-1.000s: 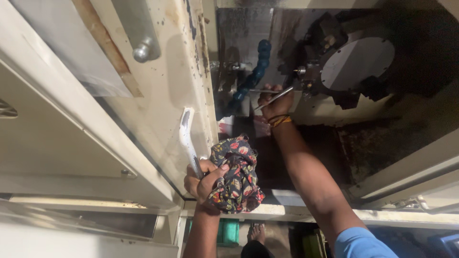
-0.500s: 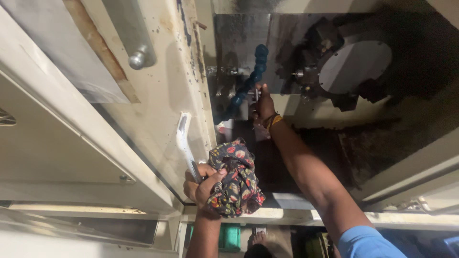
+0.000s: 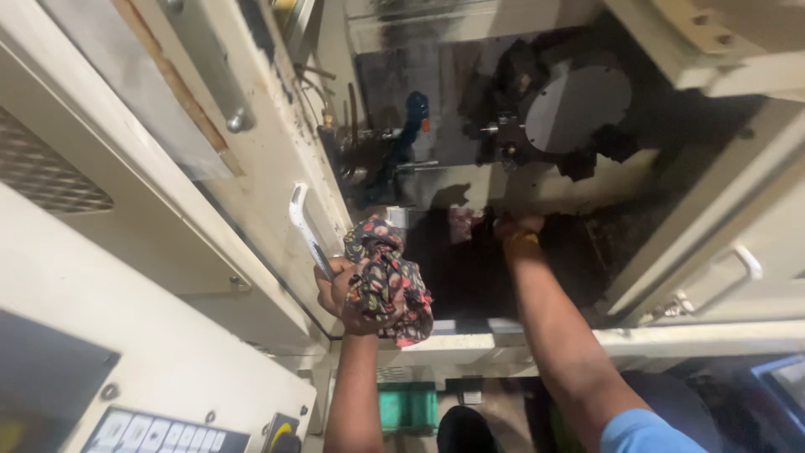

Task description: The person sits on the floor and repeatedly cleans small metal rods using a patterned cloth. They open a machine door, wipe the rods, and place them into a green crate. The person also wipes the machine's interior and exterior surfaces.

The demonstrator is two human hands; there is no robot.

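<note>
My left hand (image 3: 340, 289) grips the lower end of the white door handle (image 3: 300, 220) on the cream sliding door of a machine. A bunched dark floral cloth (image 3: 387, 281) is held in the same hand. My right hand (image 3: 516, 228), with a yellow band at the wrist, reaches down into the dark machine interior below the spindle (image 3: 360, 168). Its fingers are lost in the shadow, so I cannot tell what they hold. A small pinkish thing (image 3: 461, 222) lies just left of it.
A round grey turret disc (image 3: 579, 105) sits at the back of the enclosure, with a blue coolant hose (image 3: 415, 109) to its left. The control panel (image 3: 168, 432) is at lower left. A second door handle (image 3: 738, 268) is on the right, and a green crate (image 3: 407, 407) stands on the floor.
My right hand has dropped from the blue hose and spindle area, where it held a thin metal rod, down into the dark pit. My left hand stays on the handle with the cloth.
</note>
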